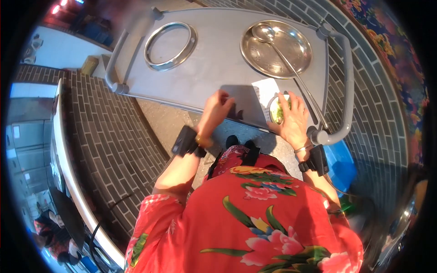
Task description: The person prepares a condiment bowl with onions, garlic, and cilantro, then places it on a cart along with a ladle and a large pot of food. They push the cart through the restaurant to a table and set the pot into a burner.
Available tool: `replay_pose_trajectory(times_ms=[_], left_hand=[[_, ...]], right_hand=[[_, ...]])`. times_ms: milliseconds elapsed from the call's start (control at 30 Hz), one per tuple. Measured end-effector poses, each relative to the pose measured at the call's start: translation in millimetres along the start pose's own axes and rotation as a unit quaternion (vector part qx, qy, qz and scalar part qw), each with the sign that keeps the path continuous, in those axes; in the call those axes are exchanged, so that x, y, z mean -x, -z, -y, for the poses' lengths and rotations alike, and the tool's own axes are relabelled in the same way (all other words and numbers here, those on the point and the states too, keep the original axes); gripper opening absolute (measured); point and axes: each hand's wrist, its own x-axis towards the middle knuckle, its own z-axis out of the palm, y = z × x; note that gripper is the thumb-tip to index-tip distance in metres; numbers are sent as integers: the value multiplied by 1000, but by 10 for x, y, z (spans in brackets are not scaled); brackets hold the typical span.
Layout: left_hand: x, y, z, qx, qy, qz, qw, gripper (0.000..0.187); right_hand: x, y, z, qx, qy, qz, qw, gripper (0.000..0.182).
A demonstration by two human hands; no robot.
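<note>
My right hand (pixel 295 119) is over a small white bowl (pixel 273 109) with chopped greens (pixel 278 113) in it. Its fingers reach across the top and grip the bowl near the cart's front edge. A white paper slip with print (pixel 265 89) lies on the cart, partly covered by the bowl. To the left, my left hand (pixel 215 112) hovers at the edge, fingers loosely curled, the thumb apart from them, nothing visible in it. Beyond my right hand, a long-handled metal ladle (pixel 283 58) rests across a round metal tray (pixel 255 57), its handle running down past that hand.
The grey cart (pixel 214 50) has tubular handles at the left (pixel 116 68) and right (pixel 348 82). A metal ring (pixel 149 48) lies on its far left. Brick-patterned walls stand on both sides. A blue container (pixel 341 168) is below on the right. Another person (pixel 52 236) appears at lower left.
</note>
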Motion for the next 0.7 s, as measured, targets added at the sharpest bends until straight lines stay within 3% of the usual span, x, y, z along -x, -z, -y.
replay_pose_trajectory(times_ms=[67, 200, 367, 467, 533, 567, 600, 700], left_hand=[[319, 398, -113, 14, 101, -16, 995, 23], [1148, 972, 427, -37, 139, -155, 977, 18], [2405, 1762, 419, -146, 210, -306, 917, 13], [3099, 2270, 293, -266, 180, -424, 846, 14], [3574, 2612, 156, -294, 228, -480, 795, 15], [3729, 2673, 24, -225, 250, -536, 774, 15], [3892, 2734, -63, -239, 250, -571, 744, 15], [4207, 2905, -352, -477, 208, -550, 653, 13]], right_hand=[[15, -13, -38, 3, 7, -2, 1000, 85], [-12, -30, -59, 8, 13, -5, 1000, 85], [-68, -29, -101, 27, 23, 21, 999, 84], [-84, 43, 50, 84, 4, 44, 995, 83], [-69, 77, 231, 75, 40, 50, 995, 80], [-61, 23, 345, 46, 66, 41, 996, 79], [-70, -81, 555, 5, 104, 33, 994, 78], [-144, -437, 1139, -58, 193, 48, 978, 76]])
